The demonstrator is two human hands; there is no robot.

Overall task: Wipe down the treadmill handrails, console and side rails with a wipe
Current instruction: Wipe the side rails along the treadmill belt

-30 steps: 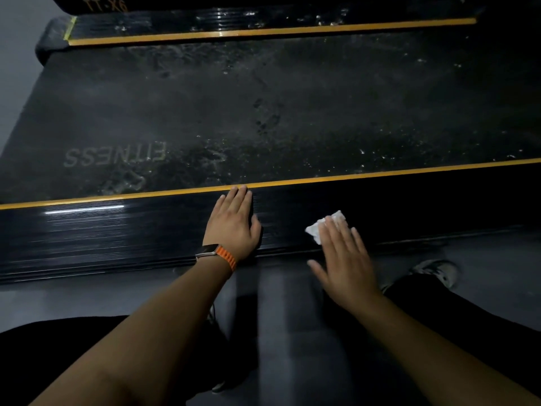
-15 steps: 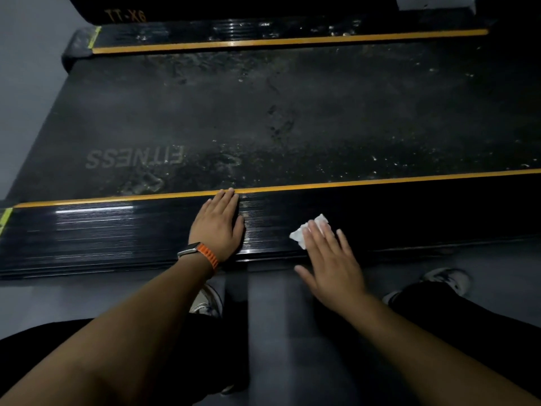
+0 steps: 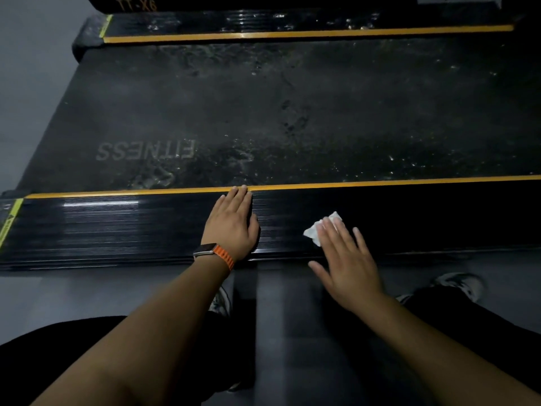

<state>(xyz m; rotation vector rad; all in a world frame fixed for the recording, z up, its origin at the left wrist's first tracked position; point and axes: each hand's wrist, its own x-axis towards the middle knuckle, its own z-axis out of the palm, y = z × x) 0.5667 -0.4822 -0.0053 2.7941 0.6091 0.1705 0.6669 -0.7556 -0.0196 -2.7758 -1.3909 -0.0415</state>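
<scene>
Dusty treadmill belt [image 3: 292,112] stretches at 12 o'clock. On the glossy ribbed near side rail [image 3: 117,230] my left hand [image 3: 231,224] lies flat, fingers straight; at its 3 o'clock my right hand [image 3: 345,259] presses the crumpled white wipe [image 3: 313,232] under straight fingers [image 3: 339,238].

The left hand [image 3: 231,224] and right hand [image 3: 348,265], pressing the white wipe [image 3: 317,230], have slid left along the near side rail [image 3: 117,230]. Its yellow-green sticker [image 3: 10,221] now shows at far left.
</scene>
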